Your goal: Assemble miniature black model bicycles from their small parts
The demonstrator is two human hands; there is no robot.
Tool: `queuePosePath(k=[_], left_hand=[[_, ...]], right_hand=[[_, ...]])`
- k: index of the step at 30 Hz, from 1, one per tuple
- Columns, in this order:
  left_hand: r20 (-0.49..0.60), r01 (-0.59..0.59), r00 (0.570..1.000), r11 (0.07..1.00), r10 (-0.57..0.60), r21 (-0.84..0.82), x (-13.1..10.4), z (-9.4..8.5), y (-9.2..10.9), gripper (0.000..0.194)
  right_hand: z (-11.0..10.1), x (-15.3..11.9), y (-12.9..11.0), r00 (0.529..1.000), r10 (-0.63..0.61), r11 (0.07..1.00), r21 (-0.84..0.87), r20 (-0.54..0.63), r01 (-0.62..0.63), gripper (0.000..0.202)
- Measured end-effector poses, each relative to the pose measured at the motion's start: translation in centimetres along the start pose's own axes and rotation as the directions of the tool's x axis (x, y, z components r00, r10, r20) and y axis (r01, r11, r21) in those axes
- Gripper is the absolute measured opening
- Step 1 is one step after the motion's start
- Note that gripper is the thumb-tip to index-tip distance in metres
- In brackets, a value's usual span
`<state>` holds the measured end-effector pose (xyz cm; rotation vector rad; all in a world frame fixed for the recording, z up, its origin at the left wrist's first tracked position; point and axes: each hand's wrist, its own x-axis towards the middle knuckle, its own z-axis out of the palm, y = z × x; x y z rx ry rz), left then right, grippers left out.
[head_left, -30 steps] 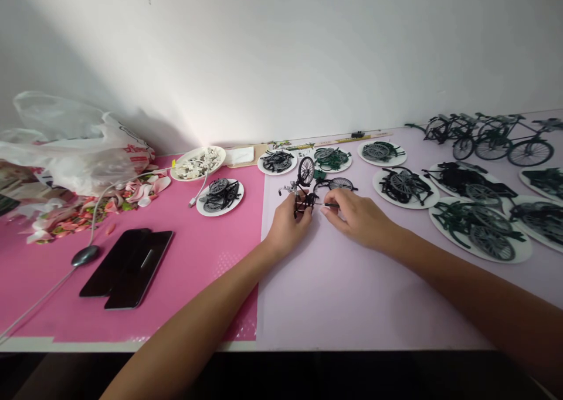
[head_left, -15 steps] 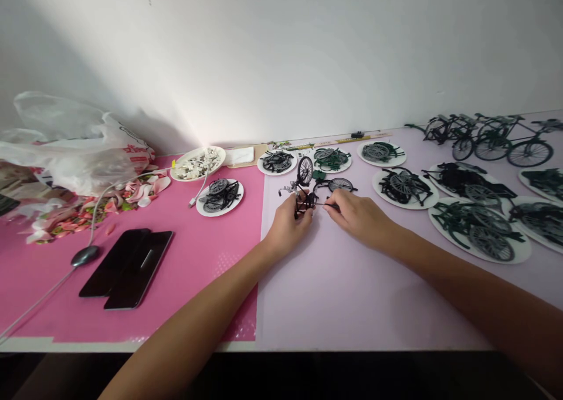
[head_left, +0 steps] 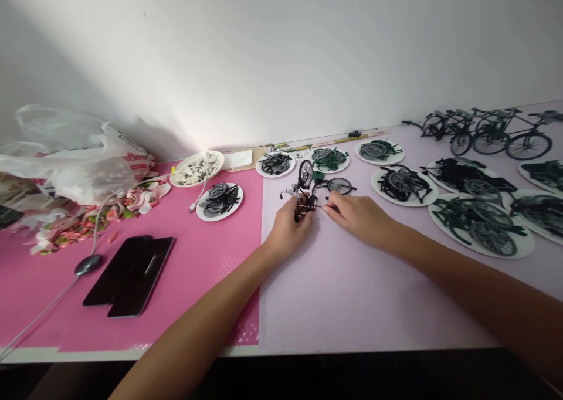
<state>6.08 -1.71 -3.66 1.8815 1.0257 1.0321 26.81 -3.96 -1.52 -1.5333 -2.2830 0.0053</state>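
Closed round a small black model bicycle, my left hand holds it with one spoked wheel sticking up and the handlebar to the left. My right hand is just to the right, thumb and forefinger pinched on a thin rod-like part that reaches toward the bicycle. Behind my right hand lies a loose black part with a grey spoked wheel. A small dark green piece is near it. Where the rod meets the bicycle is too small to make out.
White plates of bicycle parts stand behind and right, another on the pink side. Assembled bicycles are at back right. Left are two dark phones, a cable puck, a plastic bag and petals.
The camera view has shifted and tilted slightly. Both hands keep nearly the same pose at the bicycle, with the right fingertips slightly closer to it.
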Motion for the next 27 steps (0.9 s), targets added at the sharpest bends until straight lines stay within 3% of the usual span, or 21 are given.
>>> queuePosePath(k=[11,20,27], left_hand=[[-0.009,0.167,0.984,0.948,-0.176,-0.269,0.2,0.2,0.4,0.028],[-0.079,0.180,0.973,0.926,-0.218,-0.332,0.7,-0.2,0.9,0.028],[-0.108,0.157,0.973,0.925,-0.205,-0.345,0.9,-0.1,0.9,0.024]], right_hand=[[0.1,-0.3,-0.1,0.993,-0.043,0.987,0.146,-0.110,0.059,0.021],[0.7,0.4,1.6,0.977,-0.003,0.969,0.239,-0.213,0.055,0.024],[1.5,1.0,2.5,0.986,-0.071,0.979,0.178,-0.151,0.097,0.009]])
